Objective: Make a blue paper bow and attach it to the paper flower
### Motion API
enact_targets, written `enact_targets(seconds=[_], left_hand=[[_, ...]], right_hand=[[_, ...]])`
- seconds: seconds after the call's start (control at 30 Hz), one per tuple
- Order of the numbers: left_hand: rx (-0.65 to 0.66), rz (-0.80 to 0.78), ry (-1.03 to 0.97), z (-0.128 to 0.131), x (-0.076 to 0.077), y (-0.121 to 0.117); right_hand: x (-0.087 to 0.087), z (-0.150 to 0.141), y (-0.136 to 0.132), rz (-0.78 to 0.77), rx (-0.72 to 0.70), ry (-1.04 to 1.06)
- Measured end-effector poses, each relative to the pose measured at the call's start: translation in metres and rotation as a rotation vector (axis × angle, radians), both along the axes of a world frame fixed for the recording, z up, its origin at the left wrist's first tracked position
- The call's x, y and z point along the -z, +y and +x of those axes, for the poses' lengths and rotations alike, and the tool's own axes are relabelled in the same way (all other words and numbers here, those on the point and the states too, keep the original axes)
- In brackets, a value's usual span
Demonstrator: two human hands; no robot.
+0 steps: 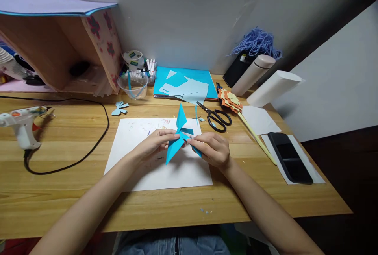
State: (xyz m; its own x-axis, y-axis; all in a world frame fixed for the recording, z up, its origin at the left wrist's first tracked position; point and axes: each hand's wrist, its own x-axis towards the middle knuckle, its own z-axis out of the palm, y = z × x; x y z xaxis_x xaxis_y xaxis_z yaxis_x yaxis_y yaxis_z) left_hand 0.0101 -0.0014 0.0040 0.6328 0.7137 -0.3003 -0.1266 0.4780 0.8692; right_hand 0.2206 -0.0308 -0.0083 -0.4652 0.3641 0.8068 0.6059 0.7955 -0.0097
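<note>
Both my hands hold a folded blue paper shape (178,137) with pointed flaps, just above a white sheet (165,168) on the wooden desk (59,192). My left hand (156,141) pinches its left side with closed fingers. My right hand (211,148) grips its right flap, fingers curled round the paper. One point of the shape sticks up, another slants down to the left.
Black scissors (217,118) lie right behind my hands. Blue paper scraps (184,85) and a small blue paper bow (119,108) are further back. A glue gun (22,123) with a black cord (97,137) sits left. A phone (289,156) lies right.
</note>
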Motion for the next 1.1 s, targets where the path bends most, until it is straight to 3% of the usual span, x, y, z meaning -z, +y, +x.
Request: enact_targets(seconds=[0.2,0.5,0.67,0.87,1.1], left_hand=[[0.006,0.069,0.157,-0.004,0.001,0.004],[-0.066,0.319,0.395,-0.006,0.001,0.008],[-0.097,0.382,0.415,-0.007,0.009,0.009],[-0.110,0.373,0.471,-0.006,0.007,0.008],[-0.116,0.384,0.466,-0.002,0.004,0.006]], right_hand=[[0.004,-0.003,0.005,-0.162,-0.124,0.093],[0.012,-0.007,0.012,-0.634,-0.330,0.173],[0.009,-0.011,0.009,-0.960,-0.273,0.373],[0.009,-0.018,0.007,-1.357,-0.191,0.677],[0.016,-0.022,0.008,-1.461,-0.199,0.812]])
